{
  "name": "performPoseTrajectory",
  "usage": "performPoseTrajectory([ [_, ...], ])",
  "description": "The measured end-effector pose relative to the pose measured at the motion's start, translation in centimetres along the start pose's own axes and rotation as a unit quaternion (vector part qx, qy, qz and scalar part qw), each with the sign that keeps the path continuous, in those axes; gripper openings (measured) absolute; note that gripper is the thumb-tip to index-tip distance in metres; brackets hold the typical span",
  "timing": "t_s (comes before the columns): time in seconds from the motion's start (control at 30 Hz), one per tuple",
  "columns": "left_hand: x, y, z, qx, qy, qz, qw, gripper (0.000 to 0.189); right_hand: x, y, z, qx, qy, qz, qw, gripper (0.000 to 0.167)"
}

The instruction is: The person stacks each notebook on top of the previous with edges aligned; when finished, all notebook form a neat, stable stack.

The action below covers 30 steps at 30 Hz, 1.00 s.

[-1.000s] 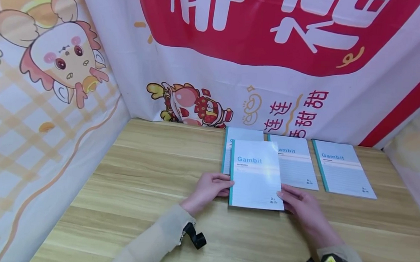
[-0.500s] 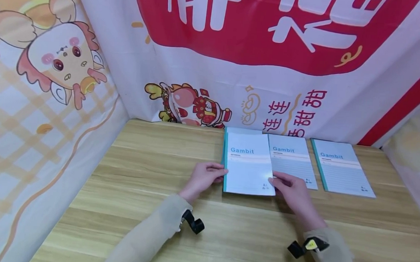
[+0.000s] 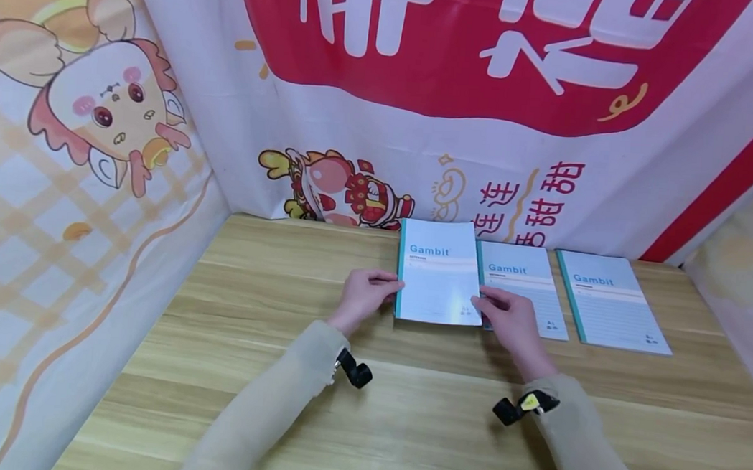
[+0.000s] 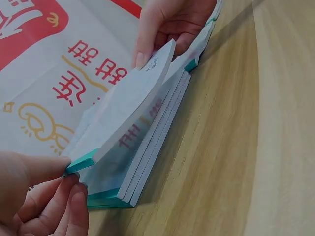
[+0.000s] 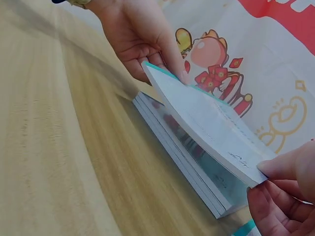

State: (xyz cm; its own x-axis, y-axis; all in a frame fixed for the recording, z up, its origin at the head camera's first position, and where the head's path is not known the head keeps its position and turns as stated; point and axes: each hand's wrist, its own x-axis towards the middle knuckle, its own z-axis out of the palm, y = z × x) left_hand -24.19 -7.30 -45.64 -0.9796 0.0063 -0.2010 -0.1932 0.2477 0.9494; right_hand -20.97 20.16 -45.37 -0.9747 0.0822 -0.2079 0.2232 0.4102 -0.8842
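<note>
A pale blue Gambit notebook [image 3: 438, 282] with a teal spine is held between both hands. My left hand [image 3: 366, 295] pinches its spine edge between thumb and fingers. On the opposite edge, near the lower corner, my right hand [image 3: 509, 316] pinches it the same way. Both wrist views show this notebook tilted above a small stack of notebooks [image 4: 160, 142], with a gap between them along the near side. From the head view the held notebook covers that stack almost wholly.
Right of the stack, another Gambit notebook [image 3: 525, 291] lies flat, its left edge close to my right fingers. A further notebook [image 3: 615, 300] lies beyond it. Behind them hangs a printed cloth [image 3: 358, 119], meeting the back of the wooden table [image 3: 404, 423].
Both hands have carried the notebook away from me and slightly left, from in front of the stack to over it. The two notebooks at the right have stayed put.
</note>
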Motion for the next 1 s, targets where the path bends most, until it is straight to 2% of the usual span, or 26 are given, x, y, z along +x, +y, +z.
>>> performPoseTrajectory([
  [0.27, 1.4, 0.0, 0.3, 0.06, 0.021, -0.002, 0.998, 0.019, 1.7, 0.3, 0.8, -0.024, 0.022, 0.006, 0.9994, 0.044],
  [0.47, 1.9, -0.2, 0.5, 0.09, 0.029, 0.001, 0.9955, 0.018, 2.3, 0.5, 1.1, -0.024, 0.026, 0.009, 0.9993, 0.043],
  [0.83, 2.2, -0.3, 0.6, 0.088, 0.043, 0.002, 0.9952, 0.016, 2.4, 0.5, 1.2, -0.038, 0.028, 0.011, 0.9988, 0.044],
  [1.0, 2.2, -0.5, 0.6, 0.083, 0.052, 0.013, 0.9951, 0.016, 2.3, 0.4, 1.2, -0.036, 0.027, 0.014, 0.9989, 0.045],
])
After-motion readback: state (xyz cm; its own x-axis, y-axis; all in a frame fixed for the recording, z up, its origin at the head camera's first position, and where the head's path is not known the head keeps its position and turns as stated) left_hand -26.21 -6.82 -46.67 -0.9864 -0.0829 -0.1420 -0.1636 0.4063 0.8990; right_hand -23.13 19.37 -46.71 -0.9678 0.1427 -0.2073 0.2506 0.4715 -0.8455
